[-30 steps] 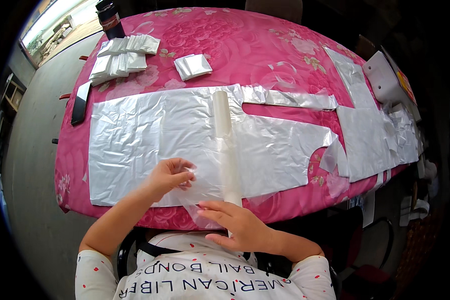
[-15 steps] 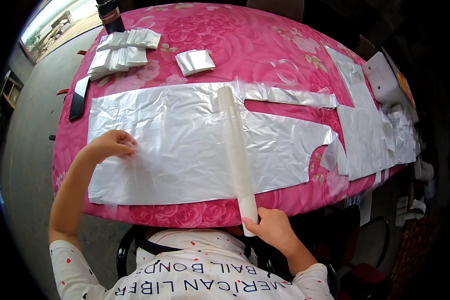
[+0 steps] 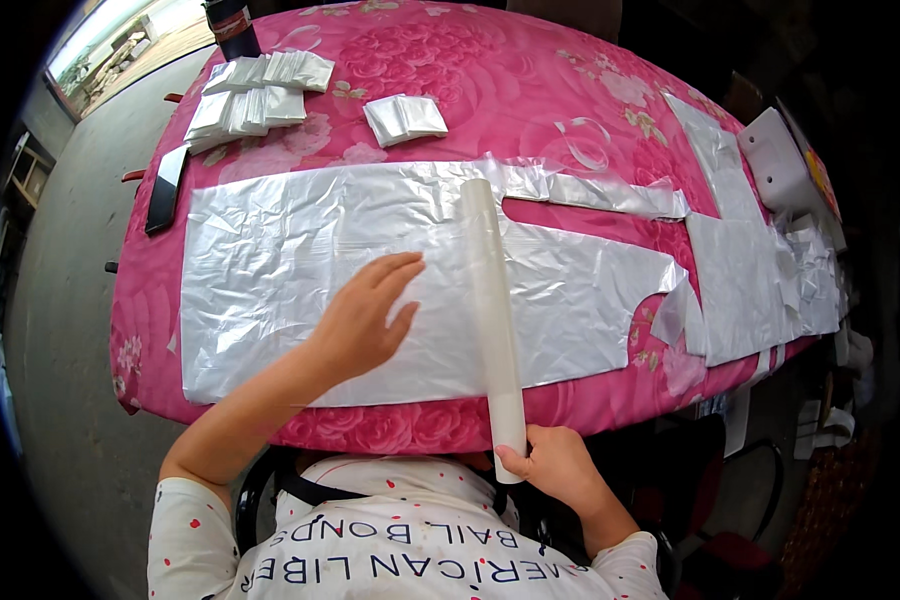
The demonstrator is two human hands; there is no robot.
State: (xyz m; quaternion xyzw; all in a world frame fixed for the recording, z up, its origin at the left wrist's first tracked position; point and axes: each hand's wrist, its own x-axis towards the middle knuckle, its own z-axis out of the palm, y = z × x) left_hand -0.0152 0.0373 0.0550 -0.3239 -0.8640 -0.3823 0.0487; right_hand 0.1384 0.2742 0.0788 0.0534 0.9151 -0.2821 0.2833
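Observation:
A large silvery plastic bag with handle loops (image 3: 260,270) lies spread flat across the table. Over its middle, pointing away from me, is a long whitish tube (image 3: 495,330). My right hand (image 3: 558,465) grips the tube's near end at the table's front edge, thumb on top. Just left of the tube, my left hand (image 3: 365,310) is over the bag with fingers stretched and thumb apart, holding nothing. Whether its palm touches the plastic I cannot tell.
A pink floral cloth covers the table (image 3: 420,60). Small folded silvery packets (image 3: 250,105) and another packet group (image 3: 405,120) lie at the back left. A phone (image 3: 167,188) and dark bottle (image 3: 232,30) are near the left edge. More plastic bags (image 3: 740,280) and a white container (image 3: 773,160) are at right.
My left hand has moved right across the bag toward the tube, and its fingers have straightened. My right hand keeps its grip on the tube. The view has shifted slightly.

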